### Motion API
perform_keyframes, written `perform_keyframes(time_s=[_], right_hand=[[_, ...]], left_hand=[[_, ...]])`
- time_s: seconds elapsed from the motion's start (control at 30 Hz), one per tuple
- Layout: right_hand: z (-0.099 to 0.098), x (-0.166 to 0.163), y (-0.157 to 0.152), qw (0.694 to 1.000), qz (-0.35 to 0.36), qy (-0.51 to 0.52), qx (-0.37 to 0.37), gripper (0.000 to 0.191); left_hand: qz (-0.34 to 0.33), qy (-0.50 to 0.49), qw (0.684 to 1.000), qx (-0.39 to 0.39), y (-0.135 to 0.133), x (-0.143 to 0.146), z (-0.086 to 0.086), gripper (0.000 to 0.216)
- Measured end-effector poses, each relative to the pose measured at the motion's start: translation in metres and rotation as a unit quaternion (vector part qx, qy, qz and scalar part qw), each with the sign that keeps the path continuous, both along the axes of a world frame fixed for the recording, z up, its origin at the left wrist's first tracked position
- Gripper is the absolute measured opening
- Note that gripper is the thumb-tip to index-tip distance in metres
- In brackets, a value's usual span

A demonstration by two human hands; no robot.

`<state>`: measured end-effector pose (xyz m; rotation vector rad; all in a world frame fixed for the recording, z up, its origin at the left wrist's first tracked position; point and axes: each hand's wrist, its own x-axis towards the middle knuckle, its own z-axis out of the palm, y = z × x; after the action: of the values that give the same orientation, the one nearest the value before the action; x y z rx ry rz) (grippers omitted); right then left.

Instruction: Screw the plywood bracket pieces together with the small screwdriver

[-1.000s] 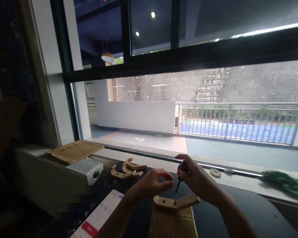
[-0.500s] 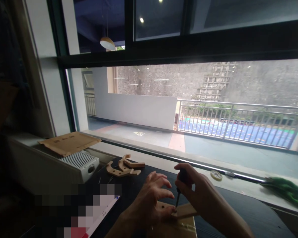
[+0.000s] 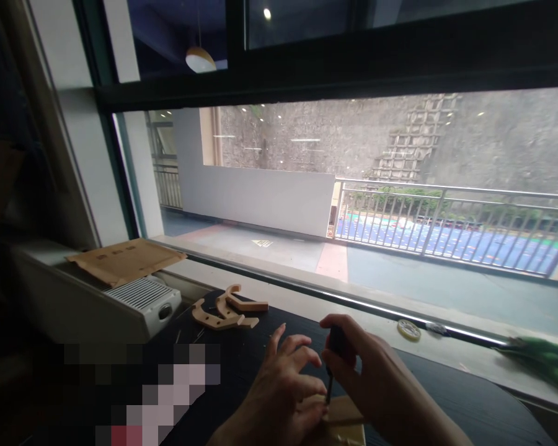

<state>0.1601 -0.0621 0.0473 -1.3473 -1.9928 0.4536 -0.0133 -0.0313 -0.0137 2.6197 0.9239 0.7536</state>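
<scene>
My right hand [image 3: 367,378] is closed round the dark handle of a small screwdriver [image 3: 335,356], whose shaft points down at a light wooden piece [image 3: 341,412] at the bottom edge of the view. My left hand [image 3: 286,387] rests on the left end of that piece, thumb and forefinger pinched near the screwdriver tip, the other fingers raised. The piece lies on a brown cardboard box [image 3: 348,437] on the dark table [image 3: 469,402]. Most of the wooden piece is hidden by my hands.
Several curved wooden parts [image 3: 225,310] lie at the table's far left. A white device with a grille [image 3: 142,300] carries a brown cardboard sheet [image 3: 123,260]. On the window sill sit a small tape roll [image 3: 408,329] and a green cloth [image 3: 546,359].
The view has tilted upward, so hands and workpiece sit lower in frame. My left hand came down from a hover onto the wooden piece. The screwdriver tip dropped onto the piece.
</scene>
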Motion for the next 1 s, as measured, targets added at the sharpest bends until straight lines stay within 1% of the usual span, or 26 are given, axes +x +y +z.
perform_keyframes(time_s=[0.1, 0.33, 0.57, 0.73, 0.83, 1.0], right_hand=[[-0.0011, 0.0006, 0.0010, 1.000, -0.008, -0.011, -0.003, 0.025], [-0.0047, 0.0027, 0.0045, 1.000, -0.011, -0.011, -0.006, 0.027], [-0.0010, 0.0023, 0.0020, 1.000, -0.002, -0.002, -0.005, 0.014], [-0.0031, 0.0040, 0.0010, 1.000, 0.002, 0.006, -0.007, 0.013], [-0.0039, 0.0041, 0.0007, 1.000, 0.001, 0.004, -0.009, 0.014], [-0.0030, 0.0032, 0.0009, 1.000, -0.004, -0.001, -0.005, 0.014]], left_hand=[[-0.005, 0.005, 1.000, -0.001, 0.0015, 0.0007, -0.0004, 0.008], [0.000, 0.023, 1.000, 0.002, 0.0007, 0.0012, 0.0008, 0.006], [0.000, 0.017, 1.000, 0.006, -0.0009, 0.0014, 0.0022, 0.009], [0.003, 0.011, 1.000, 0.009, 0.0021, 0.0010, -0.0015, 0.008], [-0.005, 0.006, 1.000, 0.014, 0.0044, 0.0006, -0.0039, 0.007], [-0.009, 0.002, 1.000, 0.028, 0.0038, 0.0000, -0.0042, 0.008]])
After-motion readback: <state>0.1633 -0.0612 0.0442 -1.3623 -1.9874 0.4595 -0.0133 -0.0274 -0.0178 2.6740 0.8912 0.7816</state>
